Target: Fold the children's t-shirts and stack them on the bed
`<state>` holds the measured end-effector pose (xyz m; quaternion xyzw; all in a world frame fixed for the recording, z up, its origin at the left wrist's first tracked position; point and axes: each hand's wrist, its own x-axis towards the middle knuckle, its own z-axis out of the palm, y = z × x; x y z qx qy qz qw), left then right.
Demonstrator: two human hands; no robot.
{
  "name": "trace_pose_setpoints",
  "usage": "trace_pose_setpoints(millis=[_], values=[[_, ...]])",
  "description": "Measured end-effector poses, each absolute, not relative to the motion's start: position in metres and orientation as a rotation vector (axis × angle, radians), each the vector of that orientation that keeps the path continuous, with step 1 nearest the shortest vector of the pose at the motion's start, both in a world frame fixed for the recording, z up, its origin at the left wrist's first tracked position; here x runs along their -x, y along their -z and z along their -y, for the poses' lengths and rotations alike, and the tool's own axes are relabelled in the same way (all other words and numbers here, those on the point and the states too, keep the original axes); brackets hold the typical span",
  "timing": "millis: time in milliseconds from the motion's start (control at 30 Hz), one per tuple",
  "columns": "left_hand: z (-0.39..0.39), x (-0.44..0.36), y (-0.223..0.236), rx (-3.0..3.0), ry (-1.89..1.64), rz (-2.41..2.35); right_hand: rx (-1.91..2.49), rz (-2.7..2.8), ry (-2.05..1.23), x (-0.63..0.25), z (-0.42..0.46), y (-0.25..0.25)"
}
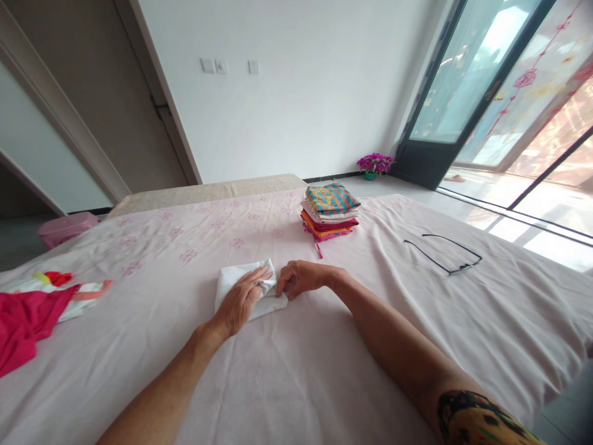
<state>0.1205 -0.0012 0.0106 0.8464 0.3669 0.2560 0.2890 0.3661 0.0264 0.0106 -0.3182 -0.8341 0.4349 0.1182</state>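
Note:
A folded white cloth (228, 282) lies on the pale pink bedspread (287, 371) in front of me. My left hand (243, 296) rests flat on top of it, fingers stretched out. At the cloth's right edge, my right hand (296, 279) has its fingers curled and pinches the edge of the fabric. The fingertips partly hide that fold. Beyond my hands stands a stack of folded clothes (330, 210), with a checked blue and orange piece on top and white, red, orange and pink layers below.
Loose clothes (32, 315), red and white, lie in a heap at the left. Black-framed glasses (456, 269) rest on the right of the bedspread. A pink stool-like item (67, 228), purple flowers in a green pot (370, 175) and a glazed door (445, 117) stand beyond.

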Motion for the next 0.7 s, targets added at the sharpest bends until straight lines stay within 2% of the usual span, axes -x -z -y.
trace_pose_setpoints(millis=[367, 700], values=[[0.001, -0.120, -0.007, -2.192, -0.735, -0.983, 1.139, 2.479, -0.937, -0.355, -0.019, -0.011], [0.005, -0.117, 0.005, -2.716, -0.549, -0.915, 1.613, 2.379, -0.710, -0.339, -0.005, -0.027]])
